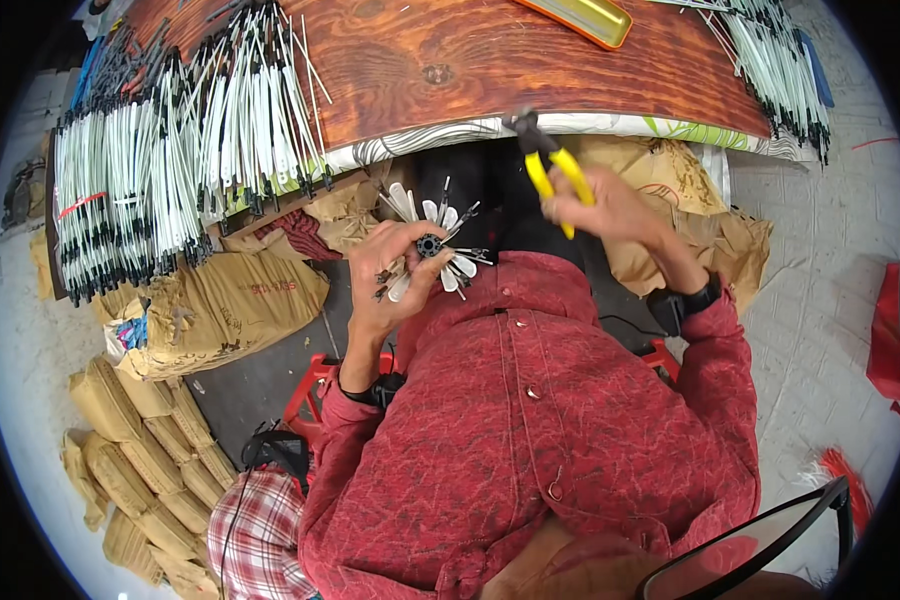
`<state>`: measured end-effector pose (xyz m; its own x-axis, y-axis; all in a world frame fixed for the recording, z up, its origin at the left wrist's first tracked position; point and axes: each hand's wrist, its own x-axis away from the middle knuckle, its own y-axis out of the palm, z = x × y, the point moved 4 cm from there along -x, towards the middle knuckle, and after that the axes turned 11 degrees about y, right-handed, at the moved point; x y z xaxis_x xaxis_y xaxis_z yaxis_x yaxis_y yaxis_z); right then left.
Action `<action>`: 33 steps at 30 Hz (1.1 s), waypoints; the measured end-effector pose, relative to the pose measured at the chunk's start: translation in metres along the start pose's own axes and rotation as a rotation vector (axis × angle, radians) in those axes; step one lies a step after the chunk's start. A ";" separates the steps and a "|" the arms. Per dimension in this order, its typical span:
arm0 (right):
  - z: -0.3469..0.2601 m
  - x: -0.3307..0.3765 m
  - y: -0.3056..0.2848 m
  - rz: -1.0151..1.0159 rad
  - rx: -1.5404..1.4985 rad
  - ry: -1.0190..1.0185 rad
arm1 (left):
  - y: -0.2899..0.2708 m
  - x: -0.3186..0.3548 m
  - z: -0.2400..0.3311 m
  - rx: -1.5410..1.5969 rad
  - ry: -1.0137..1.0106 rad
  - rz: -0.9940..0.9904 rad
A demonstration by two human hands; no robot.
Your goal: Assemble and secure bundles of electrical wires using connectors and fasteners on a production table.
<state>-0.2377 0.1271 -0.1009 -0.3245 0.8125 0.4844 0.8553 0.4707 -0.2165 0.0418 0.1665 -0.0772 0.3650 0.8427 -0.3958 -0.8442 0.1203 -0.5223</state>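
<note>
Between ten and eleven o'clock, I see the left hand (395,262) pinching a round black plastic hub (429,246) ringed with pale flat blades (464,266), the right hand (607,207) at two o'clock gripping yellow-handled, black-headed metal pliers (537,145): seemingly plier work, its next move calling for steady aim.

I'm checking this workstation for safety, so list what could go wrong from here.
1. The pliers in the right grip might nip the left grip if brought close, since it closes around the black hub.
2. The thin pale blades fanning out from that hub could bend or snag.
3. The right-hand rod bundle juts past the tabletop's edge; a bump could spill it.
</note>
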 end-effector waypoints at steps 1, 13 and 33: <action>0.007 0.005 0.011 -0.085 0.075 -0.038 | 0.000 0.000 0.001 0.004 0.012 0.002; 0.006 0.011 0.040 -0.215 0.522 -0.371 | 0.003 -0.004 0.003 -0.012 0.044 0.000; -0.010 0.024 0.043 0.123 0.701 -0.548 | 0.004 -0.005 0.006 0.006 -0.003 -0.024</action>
<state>-0.2049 0.1631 -0.0903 -0.5476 0.8367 -0.0099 0.5122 0.3258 -0.7947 0.0344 0.1661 -0.0732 0.3839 0.8411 -0.3810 -0.8376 0.1435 -0.5272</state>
